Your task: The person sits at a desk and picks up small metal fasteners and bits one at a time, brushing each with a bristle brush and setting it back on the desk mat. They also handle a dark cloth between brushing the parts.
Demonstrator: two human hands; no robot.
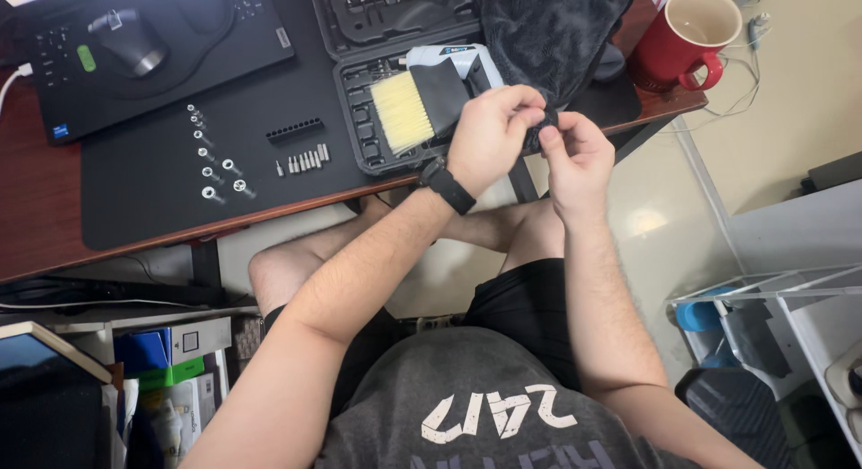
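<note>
Left hand (pixel 489 132): clamps the pale-bristled brush (pixel 417 110) at the tabletop's front edge.
Right hand (pixel 575 159): pinches dark cloth (pixel 539 132); wipe gently.

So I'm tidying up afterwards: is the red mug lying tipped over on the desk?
No, the red mug stands upright at the desk corner, its open mouth facing up.

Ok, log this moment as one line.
left hand: holding brush | right hand: pinching small dark part | over tool case
</note>
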